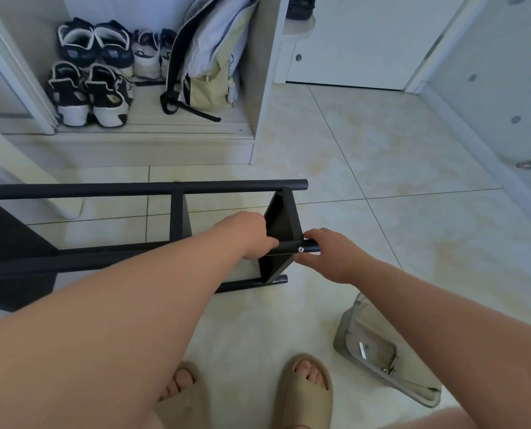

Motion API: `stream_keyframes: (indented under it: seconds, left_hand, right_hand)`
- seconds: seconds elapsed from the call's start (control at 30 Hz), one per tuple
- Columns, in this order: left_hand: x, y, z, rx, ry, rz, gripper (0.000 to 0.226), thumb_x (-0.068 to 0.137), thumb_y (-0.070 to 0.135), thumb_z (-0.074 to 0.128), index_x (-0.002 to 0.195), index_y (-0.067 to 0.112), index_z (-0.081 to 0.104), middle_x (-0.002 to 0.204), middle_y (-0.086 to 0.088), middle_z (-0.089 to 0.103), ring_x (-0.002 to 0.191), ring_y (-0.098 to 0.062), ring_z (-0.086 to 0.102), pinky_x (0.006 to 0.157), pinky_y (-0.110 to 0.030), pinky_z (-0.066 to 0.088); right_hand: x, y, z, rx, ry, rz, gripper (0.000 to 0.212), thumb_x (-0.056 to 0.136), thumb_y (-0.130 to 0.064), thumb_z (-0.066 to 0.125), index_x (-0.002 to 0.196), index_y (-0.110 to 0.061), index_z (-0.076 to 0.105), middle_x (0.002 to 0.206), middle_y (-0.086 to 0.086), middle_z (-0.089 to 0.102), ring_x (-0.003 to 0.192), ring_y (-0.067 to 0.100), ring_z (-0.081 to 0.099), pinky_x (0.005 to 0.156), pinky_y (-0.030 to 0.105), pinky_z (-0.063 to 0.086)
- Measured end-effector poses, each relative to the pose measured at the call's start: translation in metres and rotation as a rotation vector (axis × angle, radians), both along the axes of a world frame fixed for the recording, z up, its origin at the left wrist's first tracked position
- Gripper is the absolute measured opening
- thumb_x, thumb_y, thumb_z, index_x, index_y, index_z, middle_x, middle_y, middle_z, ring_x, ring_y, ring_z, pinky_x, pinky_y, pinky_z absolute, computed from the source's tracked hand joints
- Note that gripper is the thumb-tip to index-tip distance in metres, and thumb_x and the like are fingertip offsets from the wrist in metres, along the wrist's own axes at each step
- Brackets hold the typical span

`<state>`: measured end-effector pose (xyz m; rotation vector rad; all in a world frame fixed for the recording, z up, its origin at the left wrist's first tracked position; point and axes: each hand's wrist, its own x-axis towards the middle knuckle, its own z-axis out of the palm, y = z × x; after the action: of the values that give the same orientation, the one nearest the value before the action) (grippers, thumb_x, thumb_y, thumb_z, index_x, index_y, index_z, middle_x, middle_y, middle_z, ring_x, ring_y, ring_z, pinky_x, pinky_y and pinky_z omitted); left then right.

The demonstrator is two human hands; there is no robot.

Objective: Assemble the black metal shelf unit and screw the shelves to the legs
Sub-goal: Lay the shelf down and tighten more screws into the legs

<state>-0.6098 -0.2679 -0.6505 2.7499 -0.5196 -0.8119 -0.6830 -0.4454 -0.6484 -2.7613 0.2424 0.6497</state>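
The black metal shelf unit [177, 212] lies on its side on the tiled floor, its round legs running left to right. My left hand [252, 236] grips the near upper leg beside the end shelf [281, 224]. My right hand [332, 252] holds the tip of that same leg [310, 249], just right of a silver screw [300, 249] set in it. A second shelf panel [179, 215] stands further left. Another leg [252, 283] lies low on the floor.
A grey tray [378, 351] with a small metal tool and hardware sits on the floor at the lower right. Several shoes [91, 72] and a bag [208, 57] fill a cabinet recess ahead. My sandalled feet [304, 391] stand at the bottom edge.
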Motion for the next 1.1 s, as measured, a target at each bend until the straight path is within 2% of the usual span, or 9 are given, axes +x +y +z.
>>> stream_keyframes:
  seconds: [0.17,0.33,0.47,0.57,0.63,0.8,0.9,1.0,1.1]
  left_hand:
    - [0.002,0.001,-0.002,0.085,0.037,-0.098,0.042,0.094,0.05,0.056,0.07,0.016,0.049,0.073,-0.001,0.051,0.063,-0.017,0.048,0.056,-0.029,0.037]
    - [-0.013,0.005,0.008,0.167,0.118,-0.173,0.043,0.096,0.05,0.054,0.077,0.011,0.051,0.075,0.0,0.049,0.077,-0.023,0.053,0.068,-0.031,0.041]
    - [-0.04,0.002,0.021,0.307,0.135,-0.295,0.042,0.099,0.048,0.051,0.113,0.01,0.059,0.084,0.0,0.05,0.09,-0.028,0.054,0.078,-0.033,0.043]
    - [-0.066,0.002,0.03,0.424,0.13,-0.376,0.047,0.101,0.047,0.047,0.124,0.008,0.059,0.104,-0.004,0.055,0.091,-0.026,0.051,0.081,-0.034,0.043]
    - [-0.084,0.003,0.033,0.464,0.119,-0.394,0.047,0.102,0.047,0.045,0.126,0.008,0.059,0.11,-0.005,0.057,0.093,-0.026,0.051,0.082,-0.035,0.043]
    - [-0.139,0.02,0.029,0.453,0.163,-0.337,0.044,0.104,0.042,0.045,0.126,0.007,0.058,0.098,-0.004,0.051,0.094,-0.027,0.053,0.095,-0.038,0.048]
    - [-0.164,0.033,0.028,0.422,0.187,-0.321,0.045,0.103,0.044,0.046,0.127,0.007,0.058,0.097,-0.004,0.055,0.098,-0.028,0.057,0.098,-0.041,0.049]
    - [-0.18,0.046,0.029,0.373,0.194,-0.317,0.048,0.102,0.047,0.046,0.127,0.008,0.06,0.114,-0.008,0.062,0.107,-0.029,0.06,0.095,-0.038,0.048]
    - [-0.199,0.057,0.032,0.362,0.206,-0.317,0.044,0.101,0.044,0.05,0.123,0.008,0.062,0.106,-0.006,0.06,0.102,-0.029,0.06,0.09,-0.037,0.049]
  right_hand:
    - [0.002,-0.012,-0.006,0.102,-0.067,0.005,0.03,0.098,-0.038,0.062,0.121,-0.018,0.065,0.11,0.002,0.061,0.098,0.019,0.054,0.08,0.031,0.042]
    - [-0.012,-0.009,-0.009,0.118,-0.01,-0.005,0.023,0.094,-0.037,0.07,0.1,-0.019,0.057,0.09,-0.003,0.057,0.077,0.016,0.051,0.062,0.025,0.038]
    - [-0.036,0.005,-0.007,0.112,0.078,-0.01,0.029,0.091,-0.041,0.072,0.099,-0.019,0.056,0.091,-0.004,0.056,0.076,0.013,0.051,0.06,0.024,0.037]
    - [-0.061,0.018,-0.001,0.084,0.119,0.018,0.031,0.093,-0.042,0.07,0.1,-0.015,0.056,0.089,-0.003,0.055,0.078,0.017,0.051,0.059,0.025,0.036]
    - [-0.081,0.026,0.002,0.105,0.119,-0.022,0.035,0.093,-0.041,0.07,0.104,-0.01,0.058,0.087,-0.002,0.054,0.082,0.02,0.051,0.061,0.028,0.037]
    - [-0.153,0.052,-0.005,0.278,0.049,-0.274,0.035,0.091,-0.037,0.074,0.107,-0.009,0.062,0.093,0.001,0.059,0.086,0.021,0.055,0.077,0.034,0.045]
    - [-0.188,0.063,-0.007,0.32,0.044,-0.324,0.036,0.091,-0.037,0.074,0.106,-0.007,0.062,0.09,0.002,0.059,0.084,0.022,0.055,0.072,0.033,0.044]
    - [-0.208,0.07,-0.005,0.319,0.066,-0.313,0.04,0.088,-0.038,0.077,0.098,-0.001,0.064,0.08,0.004,0.055,0.074,0.021,0.051,0.063,0.033,0.038]
    - [-0.227,0.08,-0.005,0.314,0.109,-0.309,0.037,0.086,-0.04,0.078,0.083,-0.008,0.061,0.069,0.003,0.05,0.067,0.021,0.047,0.061,0.033,0.036]
